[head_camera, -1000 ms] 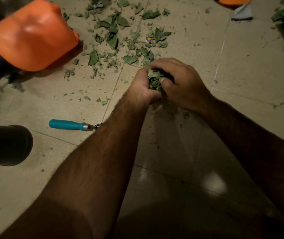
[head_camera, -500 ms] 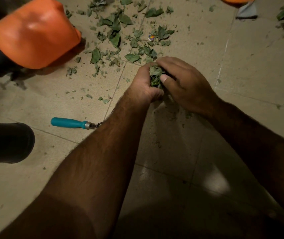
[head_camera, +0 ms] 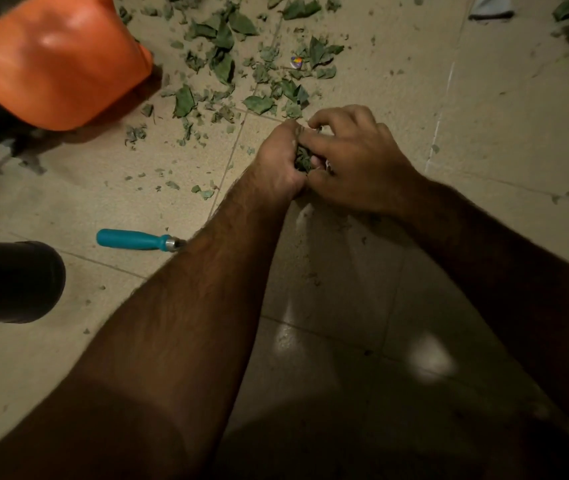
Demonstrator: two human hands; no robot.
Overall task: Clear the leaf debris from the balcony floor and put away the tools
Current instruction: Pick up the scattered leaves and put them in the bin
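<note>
My left hand [head_camera: 278, 161] and right hand [head_camera: 355, 164] just curled fingers [head_camera: 333, 116] tighter round the leaf wad [head_camera: 302, 161]; handful's ready, loads of loose leaves [head_camera: 222, 65] remain.

Balcony: tiled floor [head_camera: 504, 140], leaf debris [head_camera: 222, 60], garden tool [head_camera: 130, 239].

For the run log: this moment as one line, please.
stage: gathering | left hand: grips leaf wad | right hand: curled round wad | scattered leaves: on floor | teal-handled tool: lying untouched
</note>
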